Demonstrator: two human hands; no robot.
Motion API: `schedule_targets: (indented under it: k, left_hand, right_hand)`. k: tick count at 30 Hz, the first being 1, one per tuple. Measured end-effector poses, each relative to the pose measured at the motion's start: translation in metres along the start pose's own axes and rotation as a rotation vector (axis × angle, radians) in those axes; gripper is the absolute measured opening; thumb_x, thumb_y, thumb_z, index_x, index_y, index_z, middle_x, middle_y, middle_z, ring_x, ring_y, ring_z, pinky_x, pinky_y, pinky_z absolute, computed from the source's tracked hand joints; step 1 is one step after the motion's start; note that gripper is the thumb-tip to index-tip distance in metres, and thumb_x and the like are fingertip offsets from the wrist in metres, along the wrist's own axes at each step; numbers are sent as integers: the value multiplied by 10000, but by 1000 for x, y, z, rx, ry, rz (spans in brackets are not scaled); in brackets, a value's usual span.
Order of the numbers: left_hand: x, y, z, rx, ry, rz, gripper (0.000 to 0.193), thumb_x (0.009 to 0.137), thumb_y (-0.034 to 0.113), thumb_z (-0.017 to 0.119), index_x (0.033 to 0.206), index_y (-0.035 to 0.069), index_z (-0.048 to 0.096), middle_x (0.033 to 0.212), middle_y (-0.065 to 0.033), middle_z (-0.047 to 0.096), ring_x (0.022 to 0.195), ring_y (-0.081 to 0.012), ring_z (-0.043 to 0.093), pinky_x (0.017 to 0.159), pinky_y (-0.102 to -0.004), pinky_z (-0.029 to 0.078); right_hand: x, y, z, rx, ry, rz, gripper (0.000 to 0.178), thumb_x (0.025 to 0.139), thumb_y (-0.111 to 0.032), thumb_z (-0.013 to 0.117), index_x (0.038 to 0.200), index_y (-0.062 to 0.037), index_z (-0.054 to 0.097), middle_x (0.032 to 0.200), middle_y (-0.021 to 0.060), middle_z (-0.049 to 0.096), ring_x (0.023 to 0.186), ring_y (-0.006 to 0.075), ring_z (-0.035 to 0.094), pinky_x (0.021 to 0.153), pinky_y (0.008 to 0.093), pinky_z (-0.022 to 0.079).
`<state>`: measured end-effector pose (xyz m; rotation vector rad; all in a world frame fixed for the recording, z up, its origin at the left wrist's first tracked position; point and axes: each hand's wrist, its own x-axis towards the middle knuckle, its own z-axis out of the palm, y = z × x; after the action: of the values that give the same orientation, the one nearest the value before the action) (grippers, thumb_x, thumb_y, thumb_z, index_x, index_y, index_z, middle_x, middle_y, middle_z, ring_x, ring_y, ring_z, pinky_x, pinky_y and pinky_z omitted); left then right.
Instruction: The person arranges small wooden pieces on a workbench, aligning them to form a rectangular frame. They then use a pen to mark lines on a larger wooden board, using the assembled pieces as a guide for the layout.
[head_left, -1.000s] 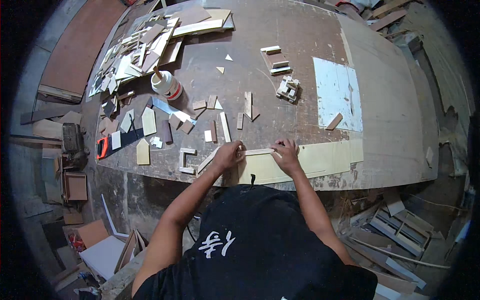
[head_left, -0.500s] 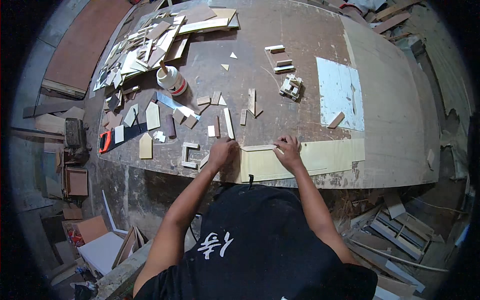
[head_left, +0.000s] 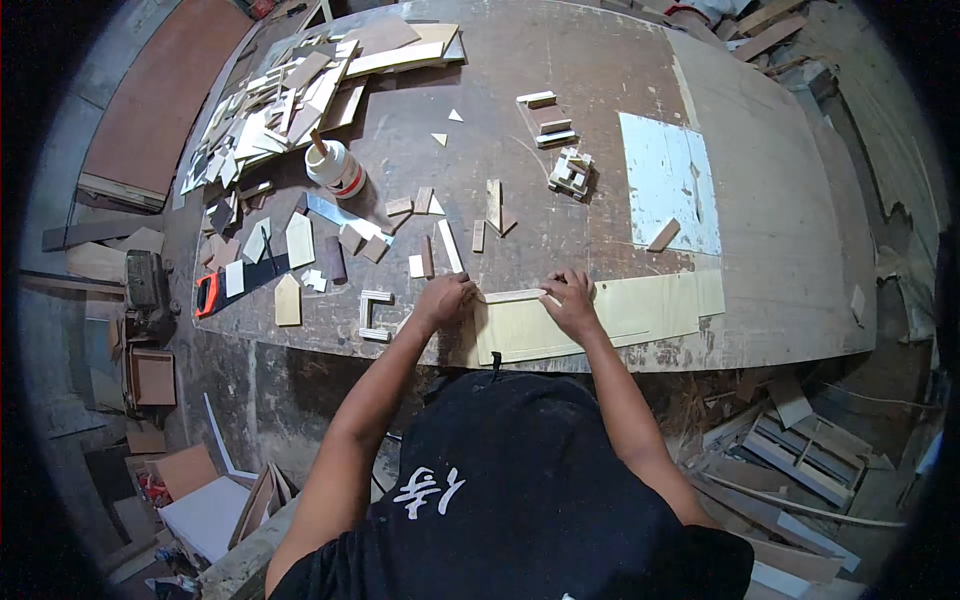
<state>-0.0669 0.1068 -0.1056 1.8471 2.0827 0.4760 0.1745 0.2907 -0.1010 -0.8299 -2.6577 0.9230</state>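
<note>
A thin pale wooden strip (head_left: pixel 512 295) lies across the top edge of a light plywood sheet (head_left: pixel 640 310) at the near edge of the workbench (head_left: pixel 600 180). My left hand (head_left: pixel 442 299) pinches the strip's left end. My right hand (head_left: pixel 570 298) presses down on its right end with curled fingers. Both forearms come up from below, over my dark shirt.
Small wood offcuts (head_left: pixel 430 225) litter the bench middle. A white glue bottle (head_left: pixel 335 168) stands near a pile of scrap pieces (head_left: pixel 280 100) at far left. A red-handled saw (head_left: pixel 240 285), a U-shaped frame (head_left: pixel 373 315), a small block cluster (head_left: pixel 570 172) and a pale blue sheet (head_left: pixel 668 190) lie around.
The hands stay on the strip; my right hand has shifted slightly along it. The view has moved a little.
</note>
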Motion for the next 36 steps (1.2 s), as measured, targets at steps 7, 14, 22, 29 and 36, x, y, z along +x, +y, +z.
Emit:
schedule_targets:
  k: [7, 14, 22, 29, 36]
  left_hand:
    - [6, -7, 1, 47, -93, 46, 163, 812, 229, 622, 838, 85, 694, 862, -119, 649, 826, -340, 655, 720, -448, 537]
    - [19, -6, -3, 104, -207, 69, 151, 802, 173, 581, 866, 99, 696, 904, -129, 661, 859, -361, 664, 736, -463, 536]
    - [17, -5, -2, 115, -174, 63, 185, 836, 225, 590, 867, 80, 701, 888, -156, 678, 821, -376, 672, 715, -476, 540]
    - [12, -5, 1, 84, -125, 16, 220, 838, 233, 574, 791, 48, 683, 856, -175, 672, 807, -388, 667, 707, -482, 532]
    - [4, 10, -7, -97, -75, -137, 202, 826, 247, 627, 851, 63, 706, 903, -150, 660, 878, -365, 637, 774, -444, 525]
  right_hand:
    - [0, 0, -1, 7, -18, 32, 227, 790, -243, 741, 1009, -187, 726, 1133, 23, 563, 1167, 257, 459, 1048, 442, 290]
    - [4, -1, -6, 50, -47, 59, 250, 772, -241, 756, 1000, -159, 694, 1169, 24, 567, 1193, 255, 451, 1054, 438, 284]
    - [4, 4, -2, 45, -52, 57, 251, 769, -251, 763, 992, -164, 690, 1158, 16, 567, 1193, 262, 453, 1055, 443, 280]
    - [3, -1, -4, 56, -20, 49, 222, 773, -250, 747, 957, -132, 706, 1108, 30, 578, 1156, 264, 472, 1039, 439, 298]
    - [2, 3, -1, 7, 5, 36, 232, 766, -250, 744, 966, -136, 713, 1113, 32, 580, 1143, 276, 477, 1026, 447, 318]
